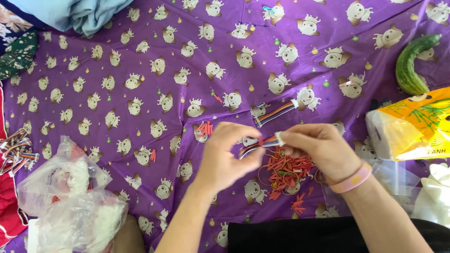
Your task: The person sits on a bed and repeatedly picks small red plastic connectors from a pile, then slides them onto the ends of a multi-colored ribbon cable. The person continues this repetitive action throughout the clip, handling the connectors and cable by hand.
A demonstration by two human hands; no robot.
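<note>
**Both hands pinch one ribbon cable above the red pile**

Head view: the left hand point(224, 157) and right hand point(318, 150) meet over a purple printed cloth point(140, 70), each with fingertips closed on an end of a short multicoloured cable point(262, 143); the right pinches the white plug end, the left the loose wire end, so the cable is drawn nearly straight between them, probably to keep it steady for close work. The cable sits directly above the red pile point(286, 171), a heap of small red pieces with a few rubber bands mixed in; that pile lies just under the hands, seemingly kept within easy reach. A pink wristband point(350, 178) circles the right wrist.

Up from the pile, a second cable point(276, 112) lies flat on the cloth, apart from the hands; up and left of the pile, a small cluster of red bits point(204, 127) rests alone. Far left of the pile, at the frame edge, more cables point(16, 150) are bunched together; below them lie crumpled clear bags point(70, 197). Right of the pile stands a yellow packet point(412, 126); above that lies a green gourd point(415, 63). Well up and left of the pile, pale blue fabric point(79, 11) is bundled at the cloth's top edge.
</note>
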